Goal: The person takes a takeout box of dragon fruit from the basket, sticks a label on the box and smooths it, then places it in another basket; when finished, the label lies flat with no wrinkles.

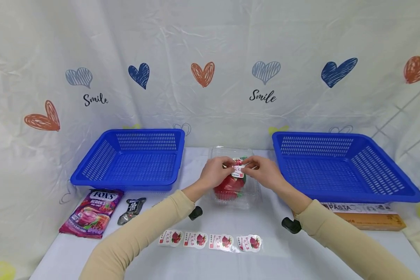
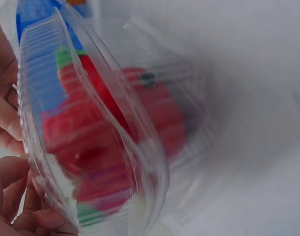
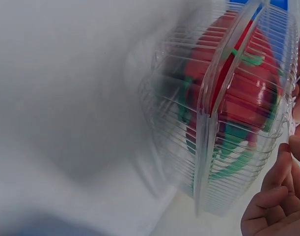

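A clear plastic clamshell box [image 1: 253,194] stands in the middle of the table, its lid down. Through its ribbed walls red fruit-like items [image 1: 227,190] with green parts show; their exact kind is unclear. Over the lid, a white label sticker [image 1: 237,171] with red writing is pinched at its left side by my left hand [image 1: 215,171] and at its right side by my right hand [image 1: 265,171]. In the left wrist view the fingertips [image 2: 17,172] sit against the lid; the sticker itself is mostly hidden in both wrist views.
Nearer me lies a clear strip with several fruit stickers [image 1: 221,242]. Blue baskets stand at left [image 1: 136,165] and right [image 1: 322,171]. A purple candy bag [image 1: 92,214] and small black packet [image 1: 132,210] lie by the left basket, a pasta box [image 1: 371,219] by the right.
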Tool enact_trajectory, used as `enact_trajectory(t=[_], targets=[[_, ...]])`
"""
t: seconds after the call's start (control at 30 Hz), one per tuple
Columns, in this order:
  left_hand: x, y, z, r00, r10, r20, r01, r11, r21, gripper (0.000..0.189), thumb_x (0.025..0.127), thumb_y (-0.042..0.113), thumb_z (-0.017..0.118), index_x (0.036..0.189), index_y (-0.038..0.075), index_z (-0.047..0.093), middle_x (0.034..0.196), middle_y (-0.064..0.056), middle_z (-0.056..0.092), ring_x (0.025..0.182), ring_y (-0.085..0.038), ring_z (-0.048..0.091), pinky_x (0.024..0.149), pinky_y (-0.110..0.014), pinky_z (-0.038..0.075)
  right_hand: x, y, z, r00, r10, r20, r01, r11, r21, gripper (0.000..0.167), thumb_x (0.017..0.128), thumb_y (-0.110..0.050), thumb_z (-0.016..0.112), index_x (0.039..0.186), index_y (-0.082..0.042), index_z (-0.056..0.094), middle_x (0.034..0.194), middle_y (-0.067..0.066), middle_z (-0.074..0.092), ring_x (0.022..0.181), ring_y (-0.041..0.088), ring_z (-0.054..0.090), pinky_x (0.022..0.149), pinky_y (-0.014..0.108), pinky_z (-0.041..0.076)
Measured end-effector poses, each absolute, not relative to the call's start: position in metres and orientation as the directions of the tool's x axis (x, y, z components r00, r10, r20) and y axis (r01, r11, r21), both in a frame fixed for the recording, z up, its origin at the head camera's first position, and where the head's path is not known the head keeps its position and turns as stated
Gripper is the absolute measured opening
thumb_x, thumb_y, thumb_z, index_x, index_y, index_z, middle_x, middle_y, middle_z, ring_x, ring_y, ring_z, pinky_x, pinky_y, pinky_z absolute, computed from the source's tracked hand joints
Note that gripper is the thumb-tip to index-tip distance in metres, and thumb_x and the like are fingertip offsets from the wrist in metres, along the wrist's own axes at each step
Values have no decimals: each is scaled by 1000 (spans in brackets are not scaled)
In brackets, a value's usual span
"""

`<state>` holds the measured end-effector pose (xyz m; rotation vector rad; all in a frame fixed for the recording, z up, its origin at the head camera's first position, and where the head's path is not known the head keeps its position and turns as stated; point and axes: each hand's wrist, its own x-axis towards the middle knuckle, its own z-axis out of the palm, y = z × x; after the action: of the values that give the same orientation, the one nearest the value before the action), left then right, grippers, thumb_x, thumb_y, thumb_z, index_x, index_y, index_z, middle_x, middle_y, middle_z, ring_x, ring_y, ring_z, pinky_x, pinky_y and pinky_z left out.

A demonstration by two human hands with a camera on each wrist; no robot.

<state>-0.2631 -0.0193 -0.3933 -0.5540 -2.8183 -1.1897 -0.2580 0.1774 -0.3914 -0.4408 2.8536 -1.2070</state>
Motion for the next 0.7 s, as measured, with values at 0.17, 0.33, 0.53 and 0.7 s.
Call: enact_trajectory(t=[0.17, 0.33, 0.53, 0.7], targets=[[-267, -22, -391, -936, 317, 151, 338, 696, 633, 20, 93, 20, 68, 111, 16, 73, 99, 3, 71, 91, -13, 64, 76, -28, 52, -263, 173, -390, -961, -265, 82, -247, 684, -686, 26, 91, -20, 70, 113, -6, 68, 96, 8, 72, 88, 24, 66, 67, 33, 52], [-269, -23, -392, -939, 318, 127, 326, 712, 622, 18, 93, 20, 68, 110, 17, 74, 98, 4, 71, 88, -12, 63, 75, -28, 51, -266, 170, -390, -962, -268, 53, -229, 684, -693, 28, 91, -20, 70, 114, -6, 67, 97, 8, 72, 88, 24, 66, 67, 33, 51], [-270, -23, -394, -939, 319, 131, 330, 722, 608, 19, 93, 19, 68, 110, 18, 73, 96, 4, 70, 86, -11, 62, 72, -27, 50, -268, 168, -393, -964, -261, 49, -219, 678, -701, 28, 91, -20, 70, 115, -5, 66, 96, 10, 72, 88, 25, 66, 66, 33, 50], [-269, -24, -394, -931, 330, 154, 354, 726, 590, 20, 91, 14, 68, 110, 17, 72, 90, 4, 69, 82, -11, 61, 69, -26, 49, -271, 167, -395, -965, -256, 51, -218, 681, -700, 29, 91, -21, 71, 114, -5, 67, 96, 9, 71, 87, 25, 66, 65, 32, 50]])
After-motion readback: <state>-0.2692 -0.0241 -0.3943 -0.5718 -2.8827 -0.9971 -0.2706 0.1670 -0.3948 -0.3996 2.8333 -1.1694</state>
